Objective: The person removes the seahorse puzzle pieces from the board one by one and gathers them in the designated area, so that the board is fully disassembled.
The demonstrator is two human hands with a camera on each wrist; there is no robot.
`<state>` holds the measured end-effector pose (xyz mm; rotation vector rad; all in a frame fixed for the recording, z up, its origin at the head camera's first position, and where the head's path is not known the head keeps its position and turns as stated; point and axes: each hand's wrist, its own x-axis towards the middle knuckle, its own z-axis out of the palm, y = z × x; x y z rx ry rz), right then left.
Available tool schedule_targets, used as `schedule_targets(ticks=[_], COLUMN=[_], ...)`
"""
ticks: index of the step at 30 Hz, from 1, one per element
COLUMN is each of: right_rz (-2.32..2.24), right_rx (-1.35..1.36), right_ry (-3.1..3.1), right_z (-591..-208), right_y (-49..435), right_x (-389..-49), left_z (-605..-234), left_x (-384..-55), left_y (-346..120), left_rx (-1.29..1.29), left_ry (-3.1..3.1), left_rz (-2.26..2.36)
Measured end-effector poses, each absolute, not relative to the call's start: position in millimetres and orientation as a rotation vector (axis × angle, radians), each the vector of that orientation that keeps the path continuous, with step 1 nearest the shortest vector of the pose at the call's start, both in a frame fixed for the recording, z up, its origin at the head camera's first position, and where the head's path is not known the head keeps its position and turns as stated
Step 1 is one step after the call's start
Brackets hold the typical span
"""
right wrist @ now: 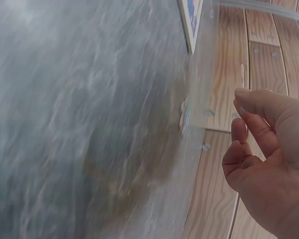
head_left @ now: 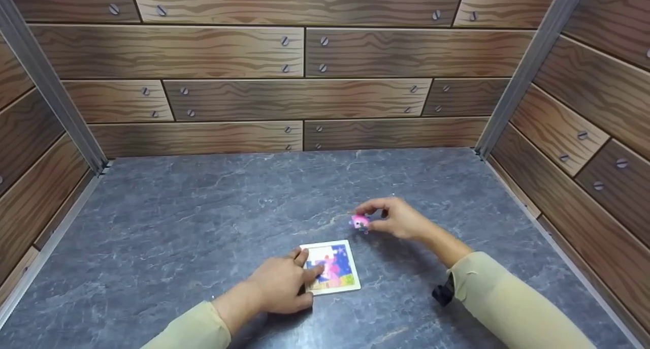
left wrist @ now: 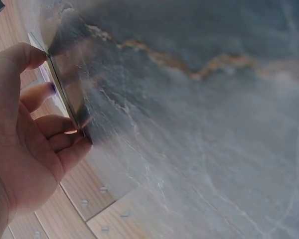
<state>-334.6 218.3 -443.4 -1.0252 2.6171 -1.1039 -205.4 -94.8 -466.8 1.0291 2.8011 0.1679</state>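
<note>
A small square jigsaw puzzle point(head_left: 354, 267) in a white frame lies on the table, its picture pink, blue and green with a white gap at the upper left. My left hand point(head_left: 284, 283) holds it along the left side, thumb and outer fingers at the edge and index finger on the picture. In the left wrist view the frame's edge point(left wrist: 63, 92) shows between thumb and fingers. Beyond the puzzle's right corner, my right hand point(head_left: 398, 219) pinches a puzzle piece point(right wrist: 242, 75), seen edge-on in the right wrist view. Pink shapes point(head_left: 359, 221) show at its fingertips.
Another small flat piece point(right wrist: 183, 115) lies on the table in the right wrist view. The grey marble-patterned table point(head_left: 203, 212) is enclosed by wood-print walls point(head_left: 233, 100) at the back and sides. A black object point(head_left: 443, 292) is at the right sleeve's cuff.
</note>
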Motion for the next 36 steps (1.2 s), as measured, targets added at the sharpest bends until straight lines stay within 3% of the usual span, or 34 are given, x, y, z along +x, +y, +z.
schedule_targets(ticks=[21,36], right_rz=[-1.148,-1.163], right_rx=[-0.852,-0.878], right_ry=[2.645,2.638], right_z=[-464,-471], right_y=[261,271], right_x=[-352,-356], left_z=[-468,-466], left_x=[-205,-203], left_y=[-96,-96], left_rx=[1.048,1.051], left_ry=[2.833,2.848], left_rz=[0.162,0.128])
